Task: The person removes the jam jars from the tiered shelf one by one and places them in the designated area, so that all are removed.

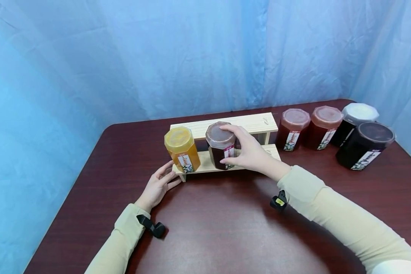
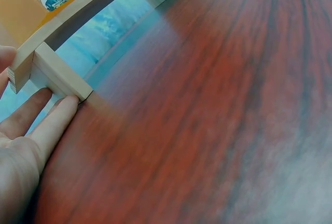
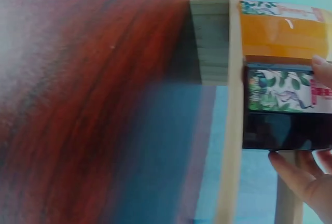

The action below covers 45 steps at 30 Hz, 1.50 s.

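Wooden rack (image 1: 244, 123), yellow jar (image 1: 182, 149) on lower shelf (image 1: 204, 161), dark jar (image 1: 217, 147) alongside grasped by right hand (image 1: 251, 153), left hand (image 1: 159, 186) unclenched, extended fingers touching rack's left end.

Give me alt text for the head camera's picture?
A person's right hand grips a dark jar beside a yellow jar at a two-step wooden rack, whose end the left hand touches. Four more jars stand at right.
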Available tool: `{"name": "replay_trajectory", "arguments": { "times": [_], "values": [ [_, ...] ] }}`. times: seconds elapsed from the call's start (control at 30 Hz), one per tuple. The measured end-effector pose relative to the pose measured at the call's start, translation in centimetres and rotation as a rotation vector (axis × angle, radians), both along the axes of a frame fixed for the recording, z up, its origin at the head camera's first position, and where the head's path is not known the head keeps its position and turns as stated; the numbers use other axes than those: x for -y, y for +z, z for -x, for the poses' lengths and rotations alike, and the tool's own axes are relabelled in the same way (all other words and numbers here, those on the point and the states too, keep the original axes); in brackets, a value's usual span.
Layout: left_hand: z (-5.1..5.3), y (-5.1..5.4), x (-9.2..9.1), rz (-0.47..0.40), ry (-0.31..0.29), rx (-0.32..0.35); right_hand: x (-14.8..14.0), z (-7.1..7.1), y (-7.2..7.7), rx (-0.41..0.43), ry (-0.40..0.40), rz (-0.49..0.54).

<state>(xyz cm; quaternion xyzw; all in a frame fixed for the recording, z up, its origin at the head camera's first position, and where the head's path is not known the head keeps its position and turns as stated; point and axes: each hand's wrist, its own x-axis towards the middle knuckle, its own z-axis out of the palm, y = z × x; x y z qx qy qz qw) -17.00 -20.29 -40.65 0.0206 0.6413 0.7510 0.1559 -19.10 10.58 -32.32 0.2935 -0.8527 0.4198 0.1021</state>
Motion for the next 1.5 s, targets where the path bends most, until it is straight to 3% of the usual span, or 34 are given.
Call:
{"name": "replay_trajectory", "arguments": {
  "times": [0.47, 1.17, 1.5],
  "values": [
    [-0.2, 0.1, 0.2, -0.020, -0.002, -0.001, 0.4, -0.4, -1.8, -0.070, -0.071, 0.083],
    [-0.2, -0.1, 0.0, -0.023, -0.008, -0.020, -0.1, -0.6, -1.8, -0.087, -0.073, 0.103],
    [-0.1, -0.1, 0.2, -0.029, -0.014, -0.021, -1.4, -1.2, -1.4, -0.043, -0.061, 0.116]
  ]
}}
